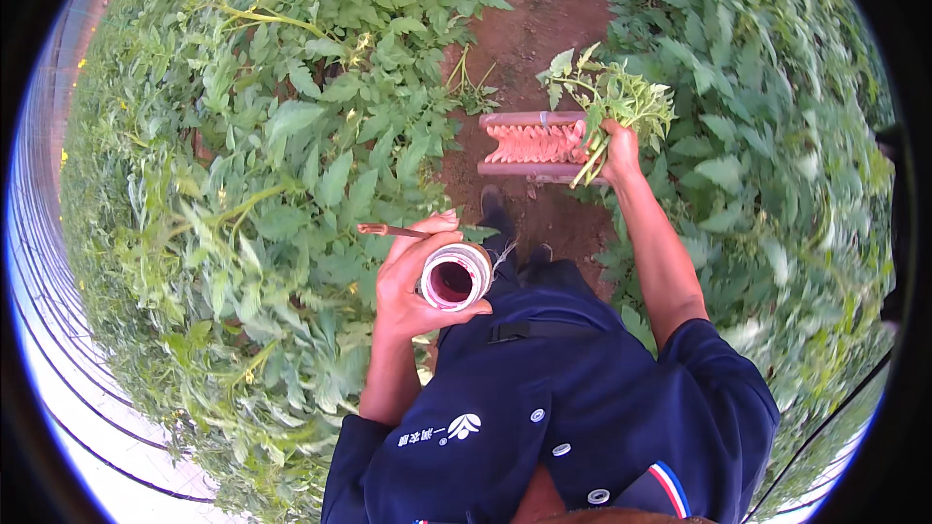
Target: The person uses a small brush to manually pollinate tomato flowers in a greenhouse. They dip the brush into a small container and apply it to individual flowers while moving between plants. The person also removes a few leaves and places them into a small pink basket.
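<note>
With my left hand (429,280) I grip a small white jar (457,276) that has dark red liquid inside. A thin brown stick (386,231), perhaps a brush handle, is also between the fingers of this hand and points left. My right hand (620,153) is closed around a bunch of cut tomato shoots (622,98), their stems pointing down and left. Just left of this hand, partly behind the shoots, is a low pink ribbed object (531,143) with rails on two sides, over the soil path.
Dense tomato plants (320,153) fill the left side, some with yellow flowers, and more plants (750,160) line the right. A soil path (542,7) runs between them. Some cut shoots (470,91) lie at its left edge. My shoes (491,198) are below the ribbed object.
</note>
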Available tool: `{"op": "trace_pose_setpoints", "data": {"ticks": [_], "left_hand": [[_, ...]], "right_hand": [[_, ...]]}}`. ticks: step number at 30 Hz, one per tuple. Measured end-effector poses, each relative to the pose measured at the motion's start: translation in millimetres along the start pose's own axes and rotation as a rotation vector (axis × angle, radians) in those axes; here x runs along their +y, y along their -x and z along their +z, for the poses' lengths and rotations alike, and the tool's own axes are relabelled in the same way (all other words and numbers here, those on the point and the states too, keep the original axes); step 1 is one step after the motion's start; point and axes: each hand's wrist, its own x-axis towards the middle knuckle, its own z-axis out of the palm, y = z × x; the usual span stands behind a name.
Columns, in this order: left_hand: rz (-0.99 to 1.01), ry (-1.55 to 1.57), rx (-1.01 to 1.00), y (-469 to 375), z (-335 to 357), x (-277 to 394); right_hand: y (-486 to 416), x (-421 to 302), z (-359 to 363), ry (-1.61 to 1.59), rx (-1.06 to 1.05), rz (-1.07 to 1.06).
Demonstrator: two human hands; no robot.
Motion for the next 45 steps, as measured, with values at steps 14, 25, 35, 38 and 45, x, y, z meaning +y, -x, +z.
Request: {"op": "trace_pose_setpoints", "data": {"ticks": [14,25,35,38,45], "left_hand": [[-0.199,0.139,-0.061,-203.4,17.6,-172.0],[-0.392,0.113,-0.118,-247.7,62.2,-257.3],[-0.479,0.149,-0.022,-273.7,73.0,-296.7],[-0.456,0.152,-0.035,-277.5,74.3,-300.2],[-0.496,0.089,-0.050,-273.9,79.2,-308.4]], "right_hand": [[-346.3,75.4,53.0,-0.150,0.092,0.176],[-502.0,193.8,-31.2,-0.075,0.387,0.468],[-441.9,116.9,-16.8,1.076,0.397,-0.027],[-407.0,135.9,53.1,0.740,0.163,-0.154],[-447.8,215.0,184.1,1.191,-0.305,0.081]]}}
